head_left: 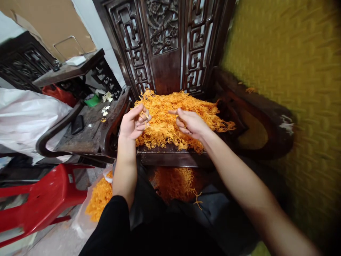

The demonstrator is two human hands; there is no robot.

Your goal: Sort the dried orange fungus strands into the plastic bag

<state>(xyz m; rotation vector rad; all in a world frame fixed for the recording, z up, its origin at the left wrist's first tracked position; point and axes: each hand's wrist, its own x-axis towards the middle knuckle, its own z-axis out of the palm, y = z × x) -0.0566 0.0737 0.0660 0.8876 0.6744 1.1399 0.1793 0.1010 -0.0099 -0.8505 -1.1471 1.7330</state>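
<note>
A wide heap of tangled orange stringy pieces [173,103] covers the seat of a dark carved wooden chair [170,158]. Above the heap's left part is my left hand [134,122], palm turned inward, its curled fingers closed on a small orange piece. My right hand [191,122] is over the middle of the heap, with the thumb against the bent index finger; anything between them is too small to make out. The two hands are apart. One loose orange strand [197,200] lies on dark cloth below the seat.
A bag of orange pieces [99,199] stands on the floor at the left, beside a red plastic chair [48,192]. Another wooden chair holds a black phone-like object [77,124] and green tape [92,100]. Yellow textured material [287,71] rises at the right.
</note>
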